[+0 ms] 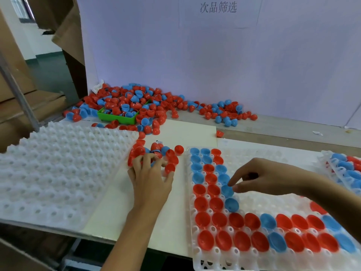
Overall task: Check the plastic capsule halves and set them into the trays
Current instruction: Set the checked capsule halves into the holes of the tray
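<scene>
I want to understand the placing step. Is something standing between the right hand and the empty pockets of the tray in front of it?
Nothing visible blocks it. The right hand hovers over the tray, fingertips at a blue half in the third column. The pockets to the right of it are bare.

A white board [214, 55] stands at the back of the worktop [273, 132], with a paper sign [218, 7] near its top. Brown cardboard boxes [17, 90] sit on the left. A small white scrap [317, 133] lies on the worktop at the right.
</scene>
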